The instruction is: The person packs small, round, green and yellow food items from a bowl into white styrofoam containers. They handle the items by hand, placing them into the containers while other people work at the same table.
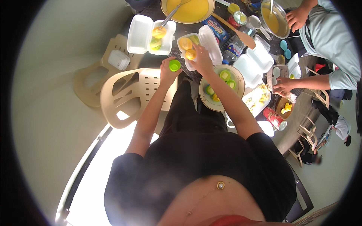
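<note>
My left hand holds a small light-green cup, tilted so that its hollow inside faces up at me. My right hand reaches into a white foam clamshell box, its fingers around the side of a small round yellow cake. Beside that cake lie another yellow cake and a greenish one. Under my right forearm is a cream plate bearing several filled cups, among them a green cup with a pale slice on top.
Another open foam box holds two cakes. Beyond it stands a bowl of yellow batter with a whisk. A wooden spatula, a plastic bottle and a red can crowd the right. A co-worker's hand touches a basket.
</note>
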Tool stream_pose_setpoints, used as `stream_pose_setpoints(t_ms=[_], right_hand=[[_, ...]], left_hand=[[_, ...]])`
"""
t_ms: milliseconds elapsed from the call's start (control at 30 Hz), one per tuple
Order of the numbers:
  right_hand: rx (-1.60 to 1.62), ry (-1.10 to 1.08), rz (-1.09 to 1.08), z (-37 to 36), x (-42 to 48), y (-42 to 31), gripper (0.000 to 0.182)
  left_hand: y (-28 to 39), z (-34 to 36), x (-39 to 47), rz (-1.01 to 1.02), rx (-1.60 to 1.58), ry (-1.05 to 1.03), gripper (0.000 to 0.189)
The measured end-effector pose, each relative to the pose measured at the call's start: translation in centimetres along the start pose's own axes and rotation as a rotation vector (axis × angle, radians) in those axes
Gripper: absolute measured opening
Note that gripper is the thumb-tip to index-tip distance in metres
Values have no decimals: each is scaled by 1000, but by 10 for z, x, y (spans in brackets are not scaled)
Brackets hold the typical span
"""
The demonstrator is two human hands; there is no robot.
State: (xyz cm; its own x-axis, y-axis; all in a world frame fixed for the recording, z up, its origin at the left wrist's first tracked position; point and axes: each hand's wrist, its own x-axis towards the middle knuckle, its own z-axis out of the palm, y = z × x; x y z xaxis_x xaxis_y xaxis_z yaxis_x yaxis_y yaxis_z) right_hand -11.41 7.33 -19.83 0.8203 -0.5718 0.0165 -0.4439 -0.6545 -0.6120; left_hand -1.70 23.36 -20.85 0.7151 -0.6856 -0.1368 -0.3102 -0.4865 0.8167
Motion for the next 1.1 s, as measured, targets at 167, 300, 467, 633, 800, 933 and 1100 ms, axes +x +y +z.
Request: stream_pose_setpoints(t_ms=[167,300,467,633,800,933,1100], right_hand=[[436,-163,316,-82,-43,-2,65],[853,-547,612,-165,-89,18,45],[660,-255,727,-201,-159,89,41],[220,-114,675,-193,-198,105,40],[-147,-185,501,-173,-216,82,37],[-166,-260,473,-165,-231,68,34],[-171,-173,524,-171,-259,79,36]], left_hand=[[45,-7,-2,87,48,-39,63],[91,8,-15,269,43,-208,63],[140,55,-25,512,62,-535,56],[154,107,-18,683,270,-601,58],[157,143,-3,742,264,-580,59],[164,160,-23,820,411,-787,55],[151,178,-70,1026,601,-829,56]])
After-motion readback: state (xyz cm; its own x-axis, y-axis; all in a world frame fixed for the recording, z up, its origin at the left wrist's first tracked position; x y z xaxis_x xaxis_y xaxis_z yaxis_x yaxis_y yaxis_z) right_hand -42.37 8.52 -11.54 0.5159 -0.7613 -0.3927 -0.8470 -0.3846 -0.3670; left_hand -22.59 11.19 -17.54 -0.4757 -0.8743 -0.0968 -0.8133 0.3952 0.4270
